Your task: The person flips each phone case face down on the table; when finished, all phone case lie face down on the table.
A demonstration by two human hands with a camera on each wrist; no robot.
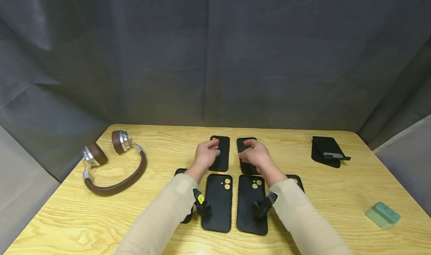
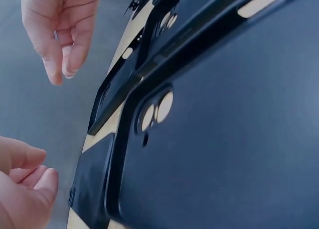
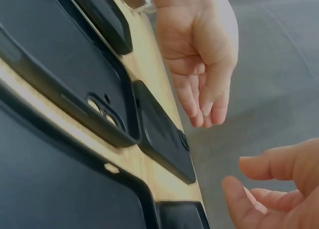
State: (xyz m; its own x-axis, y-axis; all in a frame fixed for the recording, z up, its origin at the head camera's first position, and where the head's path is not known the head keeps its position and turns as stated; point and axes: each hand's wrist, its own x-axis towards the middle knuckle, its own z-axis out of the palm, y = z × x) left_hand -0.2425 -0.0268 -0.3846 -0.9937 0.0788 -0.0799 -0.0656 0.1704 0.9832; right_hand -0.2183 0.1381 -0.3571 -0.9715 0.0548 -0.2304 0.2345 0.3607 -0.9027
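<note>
Several black phone cases lie on the wooden table in two rows. My left hand hovers by the back left case, fingers loosely bent with nothing between them. Over the back right case is my right hand, thumb and fingers apart and holding nothing. Nearer me lie two larger cases, the front left case and the front right case, their camera cutouts showing. My sleeves partly cover the outer left case and the outer right case. In the left wrist view, both hands are apart from the cases.
Brown headphones with silver fittings lie at the left. At the back right is a flat black item with a grey strip. A small green block sits near the right edge. Dark cloth hangs behind the table.
</note>
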